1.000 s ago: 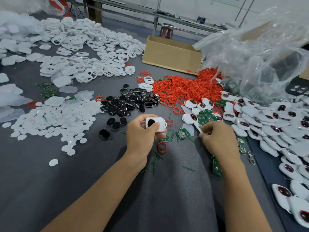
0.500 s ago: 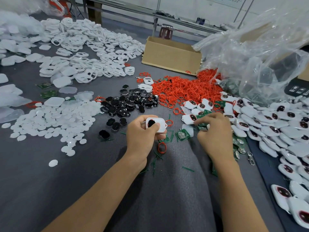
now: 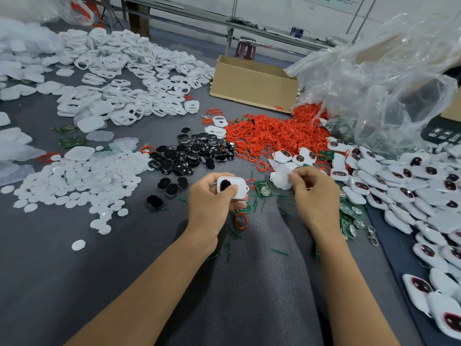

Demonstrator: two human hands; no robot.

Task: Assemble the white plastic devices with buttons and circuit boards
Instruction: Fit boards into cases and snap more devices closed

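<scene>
The left hand [image 3: 212,203] curls its grip round a white shell [image 3: 235,187] just left of centre, tilted face-up, probably so the next part can be seated. A black button [image 3: 225,185], red-edged, fills its window. At 3 o'clock the right hand [image 3: 315,196] pinches a blurred white piece [image 3: 282,178], near a green circuit board [image 3: 263,189] on the bench [image 3: 74,270].

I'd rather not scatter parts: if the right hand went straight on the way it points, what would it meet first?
Probably the few white devices lying just beyond the right hand, then the red ring pile; depth is hard to judge.
</scene>
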